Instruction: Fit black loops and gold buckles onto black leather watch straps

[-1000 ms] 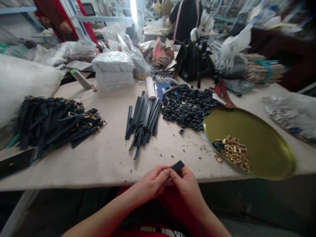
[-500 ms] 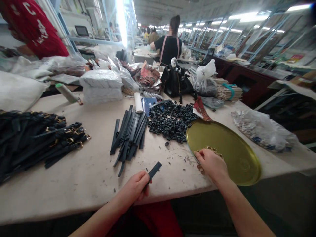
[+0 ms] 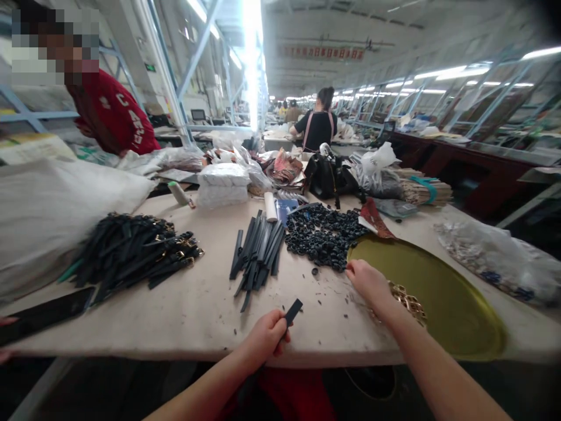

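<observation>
My left hand [image 3: 268, 339] is closed around a black strap [image 3: 293, 311], whose flat end sticks up past the thumb at the table's front. At the near-right edge of a heap of small black loops [image 3: 322, 234], my right hand [image 3: 366, 279] has its fingers pinched together; what is between them is hidden. Under that forearm lie gold buckles [image 3: 409, 299] on a gold oval tray [image 3: 460, 292]. A bundle of loose black straps [image 3: 260, 248] rests left of the loops.
Black straps with gold buckles [image 3: 131, 251] are heaped at left. A co-worker's fingers [image 3: 5, 338] show at the left edge by a dark strip [image 3: 48, 316]. Behind stand a white roll [image 3: 270, 207], wrapped stacks [image 3: 223, 184] and a black bag [image 3: 328, 178]. A plastic bag [image 3: 495, 257] lies right.
My right hand has moved from the gold buckles on the tray to the edge of the black loops. My left hand keeps the strap. The view has tilted up and turned left.
</observation>
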### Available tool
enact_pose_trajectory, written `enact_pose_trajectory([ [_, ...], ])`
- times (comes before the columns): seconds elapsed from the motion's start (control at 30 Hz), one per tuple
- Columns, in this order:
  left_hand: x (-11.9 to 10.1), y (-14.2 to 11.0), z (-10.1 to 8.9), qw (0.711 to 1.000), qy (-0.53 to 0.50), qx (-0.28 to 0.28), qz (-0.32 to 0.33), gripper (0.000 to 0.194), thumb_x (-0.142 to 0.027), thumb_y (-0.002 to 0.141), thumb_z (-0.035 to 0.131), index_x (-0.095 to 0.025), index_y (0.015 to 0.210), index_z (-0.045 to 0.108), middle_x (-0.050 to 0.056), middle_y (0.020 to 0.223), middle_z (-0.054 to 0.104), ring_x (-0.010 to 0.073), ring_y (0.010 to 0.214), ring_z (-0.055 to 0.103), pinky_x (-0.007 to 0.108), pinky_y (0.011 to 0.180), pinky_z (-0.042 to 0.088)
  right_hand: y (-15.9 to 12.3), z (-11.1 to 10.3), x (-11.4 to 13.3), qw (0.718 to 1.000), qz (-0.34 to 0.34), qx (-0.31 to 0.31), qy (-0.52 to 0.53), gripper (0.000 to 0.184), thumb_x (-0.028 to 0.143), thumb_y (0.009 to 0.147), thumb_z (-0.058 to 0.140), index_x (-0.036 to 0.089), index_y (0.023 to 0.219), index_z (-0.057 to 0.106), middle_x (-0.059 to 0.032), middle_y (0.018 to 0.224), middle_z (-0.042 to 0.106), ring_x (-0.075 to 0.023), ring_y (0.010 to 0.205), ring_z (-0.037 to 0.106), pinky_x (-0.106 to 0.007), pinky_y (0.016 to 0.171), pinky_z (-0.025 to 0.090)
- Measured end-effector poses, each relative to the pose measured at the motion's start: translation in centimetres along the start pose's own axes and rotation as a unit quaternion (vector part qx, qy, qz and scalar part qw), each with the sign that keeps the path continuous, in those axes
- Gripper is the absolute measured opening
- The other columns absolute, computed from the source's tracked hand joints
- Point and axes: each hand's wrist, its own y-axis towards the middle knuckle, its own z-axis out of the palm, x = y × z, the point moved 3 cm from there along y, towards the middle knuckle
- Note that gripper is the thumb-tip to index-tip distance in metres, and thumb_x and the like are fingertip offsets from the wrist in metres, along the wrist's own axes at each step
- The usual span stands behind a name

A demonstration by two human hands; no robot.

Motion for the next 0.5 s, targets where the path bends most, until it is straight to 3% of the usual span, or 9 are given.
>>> enact_pose_trajectory([
  [0.13, 1.4, -0.2, 0.6, 1.000, -0.008, -0.016, 0.003, 0.015, -0.023, 0.075, 0.034, -0.016, 0.077, 0.047, -0.005, 0.057, 0.050, 0.0045, 0.032, 0.035, 0.016, 0.032, 0.027, 1.0, 1.4, 2.0, 1.000, -0.027, -0.006, 0.002, 0.017, 0.023, 0.084, 0.043, 0.014, 0.082, 0.057, -0.0127, 0.084, 0.063, -0.0235, 0.074, 0.060, -0.030, 0.057, 0.036],
  [0.27, 1.8, -0.2, 0.1, 0.998, -0.057, -0.016, -0.011, 0.015, -0.016, 0.074, 0.036, -0.015, 0.079, 0.050, -0.005, 0.055, 0.051, 0.0042, 0.030, 0.035, 0.016, 0.030, 0.025, 1.6, 3.3, 1.9, 0.998, -0.055, -0.019, 0.010, 0.015, 0.021, 0.081, 0.043, 0.015, 0.077, 0.055, -0.0130, 0.080, 0.062, -0.0257, 0.070, 0.061, -0.032, 0.056, 0.038],
  [0.33, 0.4, -0.3, -1.9, 0.995, -0.100, -0.028, -0.009, 0.014, -0.014, 0.077, 0.038, -0.013, 0.078, 0.052, -0.004, 0.055, 0.052, 0.0038, 0.031, 0.035, 0.016, 0.030, 0.023, 1.9, 4.3, 1.2, 0.997, -0.064, -0.021, 0.028, 0.015, 0.023, 0.079, 0.044, 0.018, 0.070, 0.054, -0.0111, 0.076, 0.061, -0.0253, 0.069, 0.061, -0.033, 0.057, 0.039],
  [0.4, -2.0, -0.2, -5.4, 0.987, -0.141, -0.077, 0.006, 0.013, -0.015, 0.081, 0.041, -0.010, 0.080, 0.053, -0.003, 0.058, 0.053, 0.0037, 0.034, 0.037, 0.016, 0.033, 0.027, 2.0, 5.3, 0.4, 0.995, -0.071, -0.010, 0.071, 0.018, 0.025, 0.076, 0.045, 0.021, 0.061, 0.053, -0.0087, 0.068, 0.061, -0.0244, 0.065, 0.061, -0.033, 0.056, 0.040],
  [0.5, -5.9, 0.1, -11.3, 0.974, -0.171, -0.145, 0.038, 0.023, -0.029, 0.086, 0.046, -0.011, 0.098, 0.053, 0.003, 0.085, 0.057, 0.0094, 0.064, 0.055, 0.024, 0.057, 0.047, 2.3, 6.7, -0.7, 0.987, -0.066, -0.014, 0.143, 0.023, 0.031, 0.070, 0.048, 0.025, 0.048, 0.049, -0.0049, 0.054, 0.058, -0.0221, 0.052, 0.058, -0.032, 0.049, 0.040],
])
